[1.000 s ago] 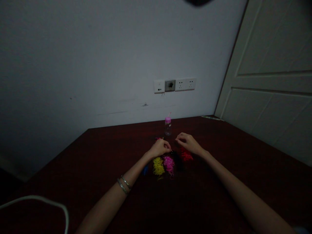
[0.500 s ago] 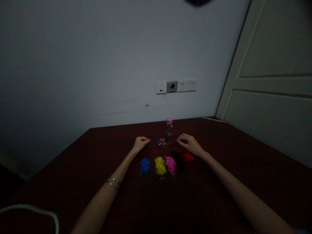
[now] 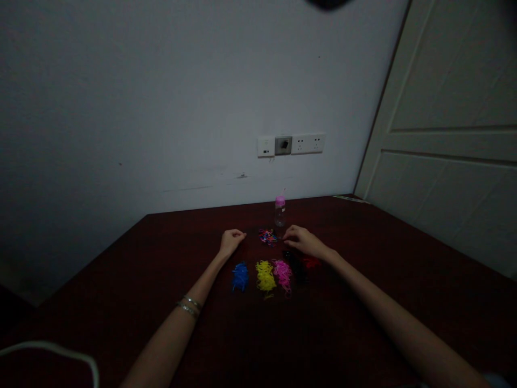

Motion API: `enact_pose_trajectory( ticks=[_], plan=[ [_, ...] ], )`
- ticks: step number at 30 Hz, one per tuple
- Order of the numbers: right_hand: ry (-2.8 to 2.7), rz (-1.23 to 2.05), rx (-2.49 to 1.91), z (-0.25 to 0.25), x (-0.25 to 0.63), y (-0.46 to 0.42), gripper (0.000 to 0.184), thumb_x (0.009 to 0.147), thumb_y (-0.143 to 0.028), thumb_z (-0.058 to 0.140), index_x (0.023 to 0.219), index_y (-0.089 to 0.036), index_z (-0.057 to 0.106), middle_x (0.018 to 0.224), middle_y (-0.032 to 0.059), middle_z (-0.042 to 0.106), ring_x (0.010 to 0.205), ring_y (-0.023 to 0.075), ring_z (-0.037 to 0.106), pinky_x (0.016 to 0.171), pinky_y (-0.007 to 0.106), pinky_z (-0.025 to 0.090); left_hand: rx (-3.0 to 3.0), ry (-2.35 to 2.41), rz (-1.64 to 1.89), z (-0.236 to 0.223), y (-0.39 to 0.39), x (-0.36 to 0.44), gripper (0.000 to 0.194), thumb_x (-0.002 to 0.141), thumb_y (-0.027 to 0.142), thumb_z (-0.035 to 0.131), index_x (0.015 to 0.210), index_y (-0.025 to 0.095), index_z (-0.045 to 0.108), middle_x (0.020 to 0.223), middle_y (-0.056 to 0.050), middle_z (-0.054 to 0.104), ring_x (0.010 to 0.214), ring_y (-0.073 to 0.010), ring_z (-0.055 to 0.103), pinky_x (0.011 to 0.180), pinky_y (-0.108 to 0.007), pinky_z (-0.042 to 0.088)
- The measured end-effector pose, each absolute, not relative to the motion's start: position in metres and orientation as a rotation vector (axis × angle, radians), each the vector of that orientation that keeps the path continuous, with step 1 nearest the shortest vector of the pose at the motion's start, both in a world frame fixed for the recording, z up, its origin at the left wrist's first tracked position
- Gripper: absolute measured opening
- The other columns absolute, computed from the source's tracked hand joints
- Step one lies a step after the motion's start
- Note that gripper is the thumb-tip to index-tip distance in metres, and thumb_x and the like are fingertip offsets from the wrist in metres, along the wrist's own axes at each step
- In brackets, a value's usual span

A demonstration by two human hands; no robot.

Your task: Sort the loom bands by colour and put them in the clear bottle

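Observation:
A small pile of mixed-colour rubber bands (image 3: 267,236) lies on the dark red table between my hands. My left hand (image 3: 231,242) rests left of it, thumb and fingertips pinched together; anything between them is too small to make out. On the other side, my right hand (image 3: 304,241) is close to the pile with its fingertips together, their contents hidden. Nearer me are separate piles of blue bands (image 3: 240,276), yellow bands (image 3: 265,276) and pink bands (image 3: 283,274). A black pile (image 3: 297,265) and red bands (image 3: 311,262) lie below my right hand, the red ones partly covered.
A clear bottle with a pink lid (image 3: 280,211) stands behind the mixed pile. The wall with sockets (image 3: 307,143) borders the table's far edge (image 3: 210,208), a panelled door (image 3: 440,178) the right side. A pale cable (image 3: 60,349) curves at lower left.
My right hand has moved left, closer to the mixed pile. My left hand stays pinched in nearly the same place. The view has shifted slightly.

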State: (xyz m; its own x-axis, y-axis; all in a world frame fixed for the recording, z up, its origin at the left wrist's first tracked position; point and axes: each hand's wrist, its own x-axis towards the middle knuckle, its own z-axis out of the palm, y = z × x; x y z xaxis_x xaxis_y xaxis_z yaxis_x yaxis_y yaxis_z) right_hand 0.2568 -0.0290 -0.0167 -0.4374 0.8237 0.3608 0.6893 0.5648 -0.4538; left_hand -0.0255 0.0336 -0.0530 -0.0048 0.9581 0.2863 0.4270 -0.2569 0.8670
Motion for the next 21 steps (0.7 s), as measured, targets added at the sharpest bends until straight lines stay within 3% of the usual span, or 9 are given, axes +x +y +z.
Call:
enact_pose_trajectory(
  ticks=[21],
  plan=[
    [-2.394,0.135,-1.445,-0.016,0.227,-0.006,0.017,0.075,-0.031,0.056,0.086,-0.022,0.065,0.097,0.0039,0.059,0.087,0.0175,0.057,0.070,0.024,0.041,1.776,1.451,1.200,-0.053,0.032,-0.024,0.027,0.061,0.036,0.061,0.061,0.010,0.065,0.051,-0.001,0.056,0.048,-0.0098,0.045,0.047,-0.020,0.030]
  ],
)
